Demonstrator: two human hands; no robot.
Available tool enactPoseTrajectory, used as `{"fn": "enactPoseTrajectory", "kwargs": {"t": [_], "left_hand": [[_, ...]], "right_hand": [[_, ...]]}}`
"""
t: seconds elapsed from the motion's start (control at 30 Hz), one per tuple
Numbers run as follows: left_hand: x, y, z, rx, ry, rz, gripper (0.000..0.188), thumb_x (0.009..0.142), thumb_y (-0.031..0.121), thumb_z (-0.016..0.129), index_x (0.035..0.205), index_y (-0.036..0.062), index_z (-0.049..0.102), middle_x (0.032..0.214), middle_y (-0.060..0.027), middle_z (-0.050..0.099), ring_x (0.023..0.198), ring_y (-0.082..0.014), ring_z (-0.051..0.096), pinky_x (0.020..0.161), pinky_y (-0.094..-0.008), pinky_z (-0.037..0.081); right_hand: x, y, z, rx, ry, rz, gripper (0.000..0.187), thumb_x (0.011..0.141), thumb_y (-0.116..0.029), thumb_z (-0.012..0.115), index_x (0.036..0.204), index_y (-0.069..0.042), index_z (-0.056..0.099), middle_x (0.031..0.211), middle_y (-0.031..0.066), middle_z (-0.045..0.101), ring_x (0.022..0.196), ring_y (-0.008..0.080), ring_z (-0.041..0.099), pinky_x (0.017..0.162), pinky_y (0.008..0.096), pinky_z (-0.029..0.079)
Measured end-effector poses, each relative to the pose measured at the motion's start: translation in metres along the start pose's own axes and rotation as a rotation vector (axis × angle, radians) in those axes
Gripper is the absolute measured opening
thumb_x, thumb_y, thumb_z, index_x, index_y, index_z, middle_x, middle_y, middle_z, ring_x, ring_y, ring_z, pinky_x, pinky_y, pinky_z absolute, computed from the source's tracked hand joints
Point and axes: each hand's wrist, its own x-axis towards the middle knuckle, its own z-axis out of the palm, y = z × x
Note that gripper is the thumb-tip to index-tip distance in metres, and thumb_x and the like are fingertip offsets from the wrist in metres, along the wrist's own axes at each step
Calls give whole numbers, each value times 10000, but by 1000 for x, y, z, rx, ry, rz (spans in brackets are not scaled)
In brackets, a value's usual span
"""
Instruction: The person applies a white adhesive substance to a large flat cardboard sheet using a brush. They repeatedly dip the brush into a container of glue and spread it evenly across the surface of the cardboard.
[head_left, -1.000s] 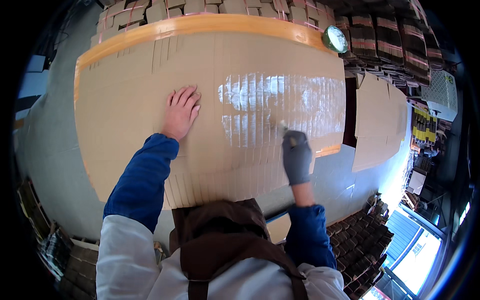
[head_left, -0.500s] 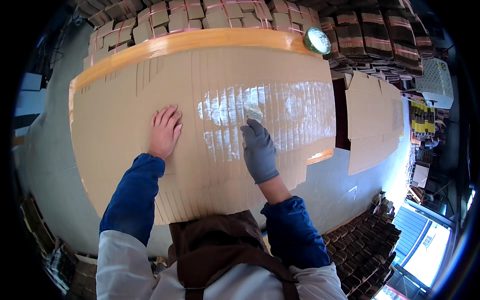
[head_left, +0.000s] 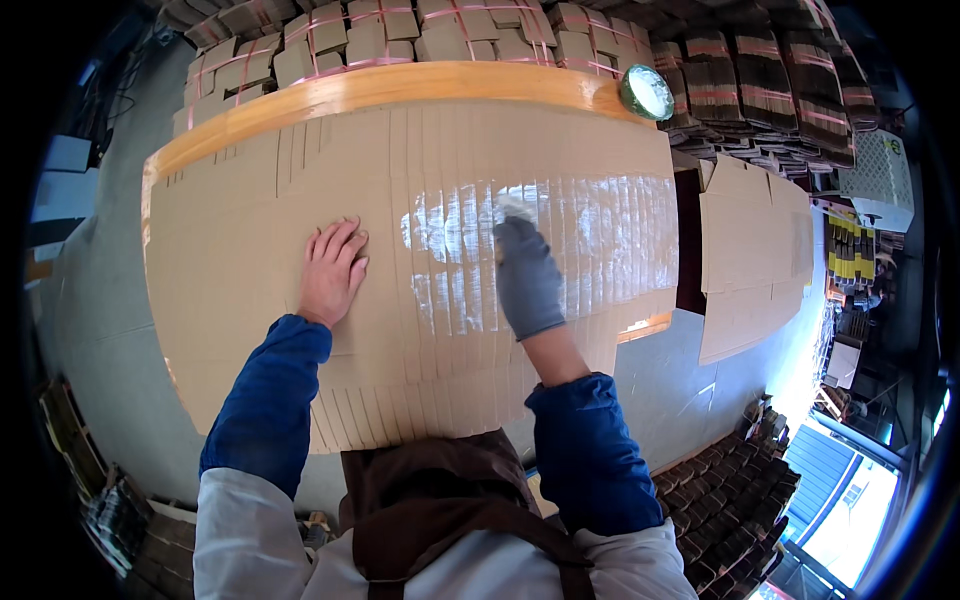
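Observation:
A stack of overlapped brown cardboard sheets [head_left: 270, 230] lies on the wooden table, their edges stepped in narrow parallel strips. White paste [head_left: 445, 225] streaks a broad band over the right half. In a grey glove, my right hand [head_left: 528, 278] is closed round what looks like a flat brush [head_left: 516, 207], its paste-covered end blurred against the band. Most of its handle is hidden in the fist. My bare left hand [head_left: 334, 270] rests flat on the cardboard left of the paste, fingers extended. A green bowl [head_left: 646, 93] with white paste stands at the table's far right corner.
The wooden table's far edge [head_left: 380, 84] shows beyond the sheets. Bundled cardboard [head_left: 460, 35] tied with pink straps is stacked behind it. More cardboard [head_left: 752, 250] lies to the right, across a gap. Dark stacked bundles [head_left: 725, 490] stand at lower right.
My right hand and the brush have shifted slightly, with the brush end now nearer the far edge of the paste band. My left hand stays in place on the cardboard.

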Motion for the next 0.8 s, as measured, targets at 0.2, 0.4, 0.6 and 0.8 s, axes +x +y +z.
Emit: {"fn": "enactPoseTrajectory", "kwargs": {"t": [0.2, 0.4, 0.6, 0.8], "left_hand": [[1, 0, -1, 0, -9, -2, 359, 908, 188, 615, 1251, 94, 565, 1448, -65, 470, 1355, -293, 398, 1145, -510, 264], [4, 6, -1, -33, -27, -8, 371, 895, 128, 597, 1259, 72, 552, 1457, -94, 461, 1371, -322, 380, 1164, -522, 242], [-2, -1, 2, -3, -23, -3, 372, 908, 174, 605, 1267, 95, 550, 1454, -73, 463, 1365, -300, 385, 1161, -516, 237], [1, 2, 4, -13, -22, 5, 362, 914, 172, 596, 1264, 95, 552, 1449, -77, 467, 1364, -306, 390, 1157, -518, 250]], "right_hand": [[17, 28, -5, -15, -19, 198, 203, 861, -46, 596, 1060, -65, 626, 1089, 161, 630, 924, 363, 664, 761, 460, 575], [23, 65, -3, -6, -65, 413, 207, 881, -64, 566, 1080, -92, 618, 1153, 170, 626, 955, 400, 652, 806, 496, 550], [17, 99, 12, 12, -53, 356, 247, 869, -81, 581, 1113, -98, 623, 1122, 171, 648, 913, 401, 662, 786, 507, 537], [10, 130, 15, 15, 47, 164, 169, 887, -67, 539, 1018, -49, 643, 976, 224, 651, 826, 399, 667, 690, 506, 553]]}}
